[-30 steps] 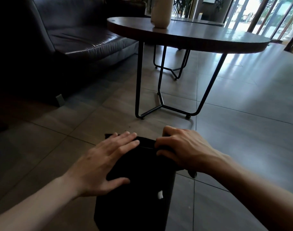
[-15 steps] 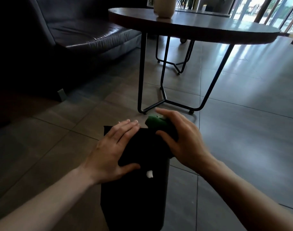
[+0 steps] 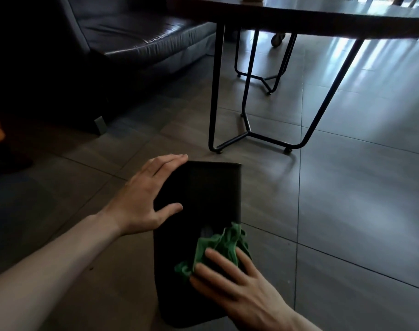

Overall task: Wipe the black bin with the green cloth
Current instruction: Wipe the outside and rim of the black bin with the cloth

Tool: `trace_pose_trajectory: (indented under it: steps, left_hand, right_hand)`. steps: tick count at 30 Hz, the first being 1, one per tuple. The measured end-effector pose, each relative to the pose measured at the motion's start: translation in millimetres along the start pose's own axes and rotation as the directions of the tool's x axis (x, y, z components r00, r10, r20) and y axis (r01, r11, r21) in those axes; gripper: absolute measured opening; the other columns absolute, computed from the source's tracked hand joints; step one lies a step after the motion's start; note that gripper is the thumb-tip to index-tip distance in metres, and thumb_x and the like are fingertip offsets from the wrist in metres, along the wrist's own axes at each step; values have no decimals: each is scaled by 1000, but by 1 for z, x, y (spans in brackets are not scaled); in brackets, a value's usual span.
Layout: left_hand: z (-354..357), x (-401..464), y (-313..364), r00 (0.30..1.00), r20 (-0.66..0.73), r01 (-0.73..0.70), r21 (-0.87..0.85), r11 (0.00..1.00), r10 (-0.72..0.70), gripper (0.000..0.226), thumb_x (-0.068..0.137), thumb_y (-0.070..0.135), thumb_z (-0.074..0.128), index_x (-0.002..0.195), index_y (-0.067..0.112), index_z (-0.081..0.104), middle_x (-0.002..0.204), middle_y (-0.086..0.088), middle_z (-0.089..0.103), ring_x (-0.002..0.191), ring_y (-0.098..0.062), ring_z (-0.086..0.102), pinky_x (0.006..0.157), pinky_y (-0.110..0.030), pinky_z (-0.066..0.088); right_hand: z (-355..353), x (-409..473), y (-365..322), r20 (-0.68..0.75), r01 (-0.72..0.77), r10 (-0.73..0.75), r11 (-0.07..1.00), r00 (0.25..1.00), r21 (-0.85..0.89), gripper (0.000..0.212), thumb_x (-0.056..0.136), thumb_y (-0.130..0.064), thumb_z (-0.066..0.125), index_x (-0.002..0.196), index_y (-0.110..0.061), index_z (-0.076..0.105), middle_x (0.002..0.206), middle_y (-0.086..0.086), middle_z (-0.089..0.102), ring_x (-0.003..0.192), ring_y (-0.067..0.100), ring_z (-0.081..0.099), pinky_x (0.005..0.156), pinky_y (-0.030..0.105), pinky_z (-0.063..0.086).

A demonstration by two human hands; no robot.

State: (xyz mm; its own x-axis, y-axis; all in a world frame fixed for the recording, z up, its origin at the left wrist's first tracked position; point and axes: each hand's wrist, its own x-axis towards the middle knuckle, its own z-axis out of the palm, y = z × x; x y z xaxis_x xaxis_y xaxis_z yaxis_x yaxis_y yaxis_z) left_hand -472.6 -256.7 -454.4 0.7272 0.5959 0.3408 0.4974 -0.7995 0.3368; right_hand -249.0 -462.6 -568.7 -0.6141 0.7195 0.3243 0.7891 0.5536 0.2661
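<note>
The black bin (image 3: 199, 235) stands on the floor (image 3: 346, 223) near a table (image 3: 299, 17). The left hand (image 3: 144, 199) lies flat on its top left edge, fingers straight. The right hand (image 3: 234, 283) presses the green cloth (image 3: 218, 247) against the bin's near side, fingers stretched over the bunched cloth.

No readable text anywhere in view.
The black bin (image 3: 199, 201) and the green cloth (image 3: 218, 247) showed no label, brand, number or sign.
</note>
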Motion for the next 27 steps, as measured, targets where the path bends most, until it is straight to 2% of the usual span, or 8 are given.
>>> trace_pose_trajectory:
  steps: [3, 6, 9, 13, 18, 22, 25, 27]
  left_hand:
    - [-2, -2, 0, 1000, 1, -14, -21, 1000, 14, 95, 76, 42, 79, 155, 34, 26, 155, 18, 31, 146, -5, 29, 117, -31, 33]
    - [-1, -2, 0, 1000, -14, -7, -52, 999, 6, 95, 75, 40, 80, 154, 32, 29, 154, 16, 34, 147, -7, 30, 119, -36, 34]
    - [-2, -3, -2, 1000, -29, 11, -67, 998, -13, 95, 75, 37, 83, 154, 31, 29, 154, 15, 35, 149, -7, 28, 119, -41, 35]
    - [0, -3, -1, 1000, -27, 8, -55, 998, -10, 95, 75, 38, 81, 154, 32, 28, 155, 15, 33, 149, -5, 26, 119, -32, 29]
    - [-2, -7, -9, 998, -35, 46, -33, 998, -48, 96, 76, 35, 82, 154, 30, 28, 154, 13, 34, 148, -5, 27, 119, -28, 28]
    - [-6, -8, -10, 999, -3, 45, -38, 998, -45, 98, 75, 37, 84, 154, 33, 27, 155, 16, 32, 149, -2, 25, 117, -25, 26]
    - [-4, -5, -5, 999, 0, 45, -50, 998, -45, 98, 74, 34, 85, 154, 31, 28, 155, 13, 33, 149, -4, 25, 119, -28, 27]
    - [-4, -4, -2, 999, -11, 47, -58, 997, -48, 97, 74, 33, 85, 153, 29, 30, 154, 11, 35, 149, -6, 27, 119, -30, 29]
  right_hand:
    - [4, -6, 3, 10, 112, -111, 991, 994, -77, 59, 106, -36, 49, 161, -30, 28, 165, -5, 37, 156, 31, 26, 108, 55, 49]
    - [-3, 12, 30, -39, 87, -89, 995, 995, -54, 59, 104, -30, 54, 158, -40, 32, 159, -1, 43, 149, 34, 39, 107, 65, 45]
    - [-19, 48, 64, -113, -162, 170, 984, 979, 80, 61, 97, -33, 60, 154, -41, 39, 152, 5, 44, 135, 39, 46, 96, 58, 51]
    - [-36, 91, 79, -114, -483, 537, 818, 836, 312, 59, 93, -25, 64, 150, -34, 49, 152, 13, 45, 138, 42, 39, 95, 61, 48]
    - [-16, 40, 24, -10, -188, 194, 963, 981, 191, 70, 90, -42, 60, 156, -38, 36, 162, 7, 37, 148, 40, 34, 107, 62, 45]
    - [5, -15, -12, 57, 158, -159, 987, 986, 18, 49, 106, -44, 50, 153, -41, 41, 159, 0, 46, 147, 34, 42, 103, 54, 53]
    - [-1, -2, 8, -26, 134, -133, 989, 991, 55, 42, 107, -35, 50, 149, -41, 48, 157, 1, 49, 145, 33, 46, 103, 55, 52]
    - [-13, 27, 36, -111, -43, 59, 990, 992, 136, 45, 103, -32, 53, 147, -38, 52, 157, 5, 49, 146, 36, 44, 104, 58, 51]
